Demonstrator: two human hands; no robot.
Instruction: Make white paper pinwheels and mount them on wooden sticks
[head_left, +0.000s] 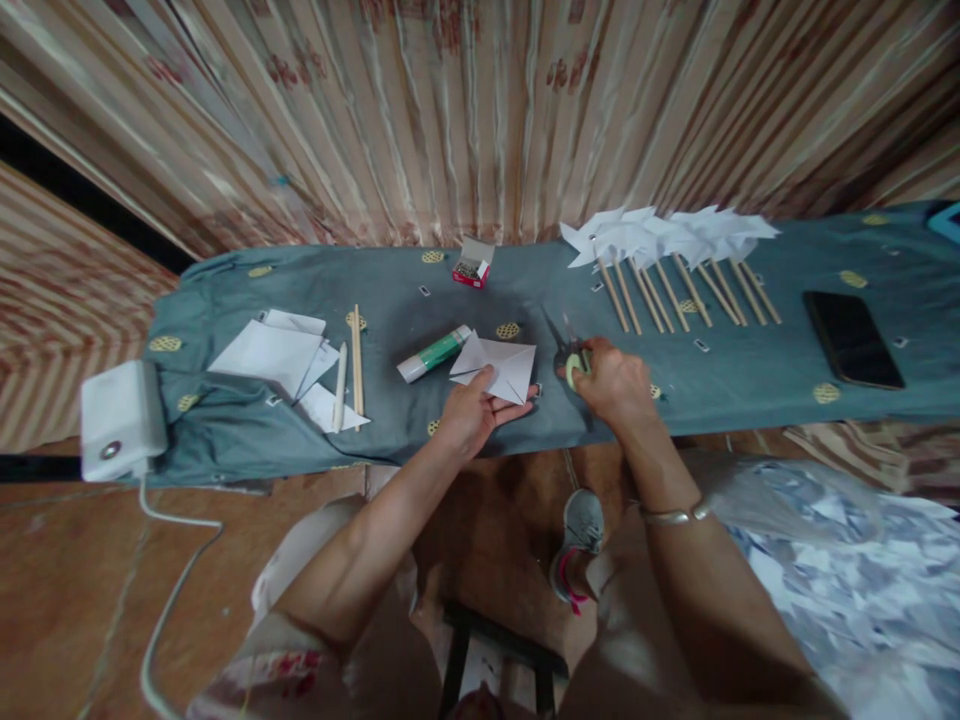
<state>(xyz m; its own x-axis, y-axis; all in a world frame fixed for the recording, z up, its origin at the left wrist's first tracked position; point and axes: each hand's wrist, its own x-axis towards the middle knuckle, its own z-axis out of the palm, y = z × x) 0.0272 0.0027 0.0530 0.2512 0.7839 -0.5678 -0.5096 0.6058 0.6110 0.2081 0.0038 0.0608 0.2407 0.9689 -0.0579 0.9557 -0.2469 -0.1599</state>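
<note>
A white paper square point(514, 360) with slits or creases running toward its middle lies in my left hand point(471, 415), thumb on top and fingers beneath. To the right, my right hand point(616, 382) is closed on scissors point(574, 368) with pale green handles. Their blades point away from me over the cloth, apart from the paper. Just left of the paper, almost touching it, is a glue stick point(435, 354) with a green label. Behind it stands an open small red box point(471, 272) of tiny metal pieces.
White paper pinwheels point(660, 236) on wooden sticks lie in a row at the back right. Beyond them is a black phone point(853, 338). Paper sheets point(270, 352), a white pen point(340, 388) and wooden sticks point(357, 365) lie left. A white corded device point(124, 420) sits at the left edge.
</note>
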